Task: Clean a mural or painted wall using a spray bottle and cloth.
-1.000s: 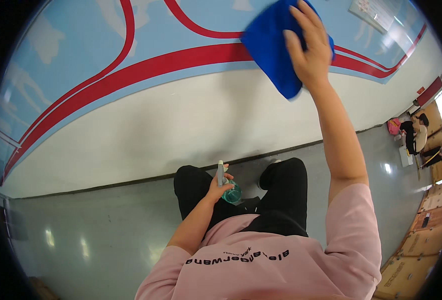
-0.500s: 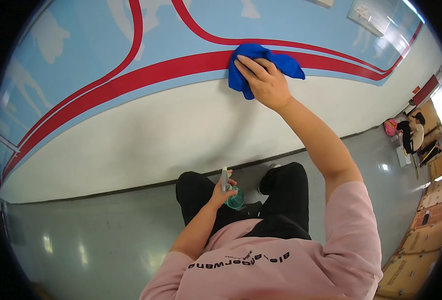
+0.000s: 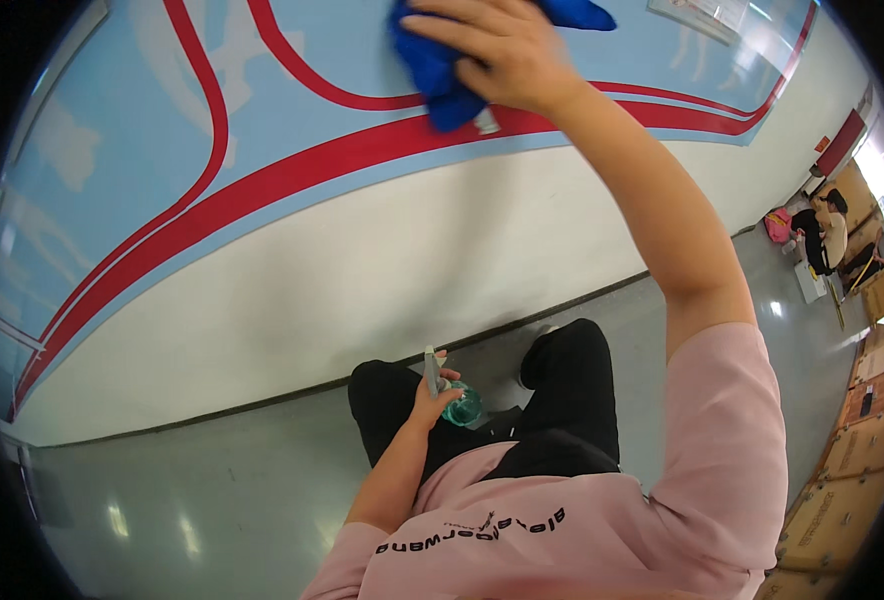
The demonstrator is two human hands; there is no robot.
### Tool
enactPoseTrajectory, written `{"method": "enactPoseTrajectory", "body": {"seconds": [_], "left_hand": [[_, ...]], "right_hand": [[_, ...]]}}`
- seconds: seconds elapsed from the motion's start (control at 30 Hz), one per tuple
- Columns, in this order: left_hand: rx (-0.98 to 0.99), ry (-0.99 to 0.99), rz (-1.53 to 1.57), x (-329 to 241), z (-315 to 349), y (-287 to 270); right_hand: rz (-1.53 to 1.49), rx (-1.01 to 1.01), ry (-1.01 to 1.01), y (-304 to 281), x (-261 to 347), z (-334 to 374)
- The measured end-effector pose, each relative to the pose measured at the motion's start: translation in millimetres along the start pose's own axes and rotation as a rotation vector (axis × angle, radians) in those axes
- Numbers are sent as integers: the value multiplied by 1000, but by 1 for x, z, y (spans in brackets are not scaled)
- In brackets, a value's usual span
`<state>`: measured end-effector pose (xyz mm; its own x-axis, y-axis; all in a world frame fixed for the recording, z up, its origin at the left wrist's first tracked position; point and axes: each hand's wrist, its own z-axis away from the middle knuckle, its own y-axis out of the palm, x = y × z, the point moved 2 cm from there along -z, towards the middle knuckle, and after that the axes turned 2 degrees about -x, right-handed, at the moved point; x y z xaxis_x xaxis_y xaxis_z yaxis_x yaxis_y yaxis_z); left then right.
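Note:
Up against the light-blue wall panel [image 3: 342,140] with its curving red stripes, my right hand [image 3: 507,50] presses a blue cloth [image 3: 432,70]. The cloth bunches out on both sides of the fingers and covers part of the panel above the thick red stripe. Low down by my knees, my left hand [image 3: 434,392] is wrapped round the neck of a spray bottle [image 3: 464,405]. The bottle has a clear green body and a grey-and-white trigger head.
Below the panel runs a bare white wall [image 3: 362,270], meeting the grey floor [image 3: 252,480] at a dark skirting line. Far right, people [image 3: 832,230] sit near a pink bag [image 3: 779,225]. Wooden crates [image 3: 852,450] line the right side.
My right hand has moved the blue cloth upward and a little left, from the thick red stripe onto the blue area. My left hand still holds the spray bottle in nearly the same place.

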<state>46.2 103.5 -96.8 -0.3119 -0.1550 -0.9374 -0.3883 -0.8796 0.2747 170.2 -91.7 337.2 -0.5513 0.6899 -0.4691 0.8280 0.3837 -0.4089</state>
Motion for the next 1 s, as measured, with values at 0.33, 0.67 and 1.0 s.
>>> {"method": "enactPoseTrajectory", "body": {"seconds": [0.33, 0.67, 1.0], "left_hand": [[22, -12, -3, 9, -7, -6], [61, -19, -74, 16, -11, -9], [-7, 14, -73, 15, -9, -10]], "right_hand": [[428, -128, 376, -61, -97, 147], [537, -316, 430, -114, -91, 70], [422, -494, 526, -33, -92, 55]]}}
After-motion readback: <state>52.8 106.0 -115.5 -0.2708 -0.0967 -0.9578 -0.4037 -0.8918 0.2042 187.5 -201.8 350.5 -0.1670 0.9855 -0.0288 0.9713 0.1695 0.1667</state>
